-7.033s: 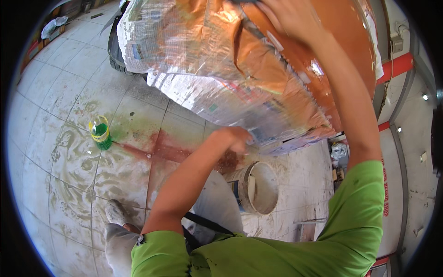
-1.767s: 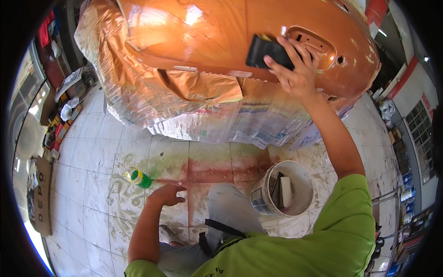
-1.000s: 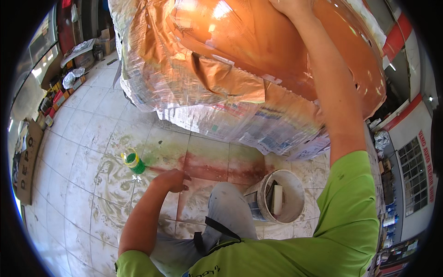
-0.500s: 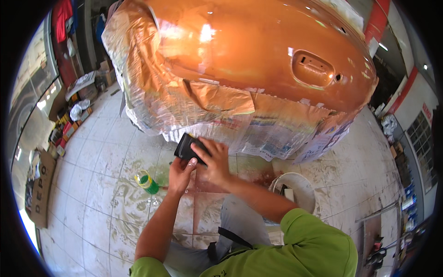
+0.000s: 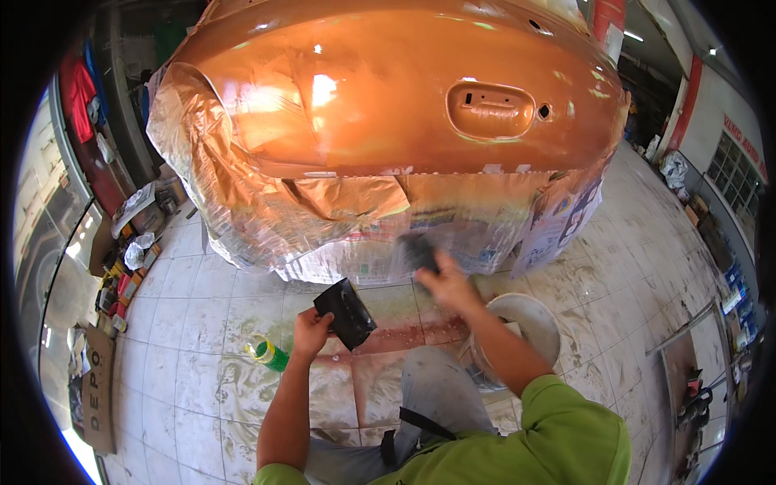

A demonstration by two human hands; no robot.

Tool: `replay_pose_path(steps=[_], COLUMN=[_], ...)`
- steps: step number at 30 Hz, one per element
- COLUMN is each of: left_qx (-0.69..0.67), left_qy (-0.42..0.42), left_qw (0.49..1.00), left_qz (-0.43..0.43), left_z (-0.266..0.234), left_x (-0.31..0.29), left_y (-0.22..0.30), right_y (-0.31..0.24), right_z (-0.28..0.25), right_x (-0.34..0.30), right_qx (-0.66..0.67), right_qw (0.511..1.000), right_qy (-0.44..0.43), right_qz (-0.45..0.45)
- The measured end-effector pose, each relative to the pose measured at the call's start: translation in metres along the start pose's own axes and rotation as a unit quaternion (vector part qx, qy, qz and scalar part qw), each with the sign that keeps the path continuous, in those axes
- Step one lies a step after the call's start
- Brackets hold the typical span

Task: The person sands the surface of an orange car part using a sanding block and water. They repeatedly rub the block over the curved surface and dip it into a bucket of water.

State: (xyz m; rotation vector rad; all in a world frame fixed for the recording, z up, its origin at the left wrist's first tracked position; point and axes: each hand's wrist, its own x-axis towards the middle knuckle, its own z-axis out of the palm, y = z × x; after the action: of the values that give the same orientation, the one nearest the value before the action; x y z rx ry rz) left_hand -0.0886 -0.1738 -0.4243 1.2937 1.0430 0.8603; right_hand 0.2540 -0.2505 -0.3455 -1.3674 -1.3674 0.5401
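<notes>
My left hand grips the edge of a black sheet, rectangular and shiny, perhaps wet sandpaper. In my right hand is a dark block, smeared by motion, held in front of the newspaper masking. Both hands are apart, above the tiled floor. Beyond them stands an orange-painted car panel with a recessed handle pocket. Paper and newspaper masking hangs along its lower edge.
A green bottle with a yellow top lies left of my left hand. Near my right forearm is a whitish bucket. Cardboard boxes and assorted containers line the left wall. The tiled floor is stained and smeared with residue.
My hands have separated. The left has lowered slightly with the black sheet; the right has swung right and away with the dark block. The view has shifted.
</notes>
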Motion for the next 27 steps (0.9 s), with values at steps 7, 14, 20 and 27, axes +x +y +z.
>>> replay_pose_path(steps=[7, 14, 20, 27], left_qx=[0.201, 0.315, 0.315, 0.425], left_qy=[0.055, -0.016, -0.069, -0.146], left_qw=[0.978, 0.947, 0.944, 0.884], left_qz=[0.023, 0.051, 0.07, 0.126], left_z=[-0.033, -0.068, -0.041, -0.011], left_x=[-0.002, -0.01, -0.008, -0.004], left_y=[-0.001, -0.007, 0.018, 0.024], right_y=[-0.164, -0.229, -0.275, -0.279], right_z=[-0.315, -0.174, 0.106, 0.206], right_x=[0.14, 0.219, 0.223, 0.217], right_qx=[-0.309, -0.427, -0.557, -0.498], right_qw=[0.787, 0.758, 0.663, 0.708], right_qy=[0.471, 0.461, 0.4, 0.265], right_qz=[-0.253, -0.175, -0.3, -0.425])
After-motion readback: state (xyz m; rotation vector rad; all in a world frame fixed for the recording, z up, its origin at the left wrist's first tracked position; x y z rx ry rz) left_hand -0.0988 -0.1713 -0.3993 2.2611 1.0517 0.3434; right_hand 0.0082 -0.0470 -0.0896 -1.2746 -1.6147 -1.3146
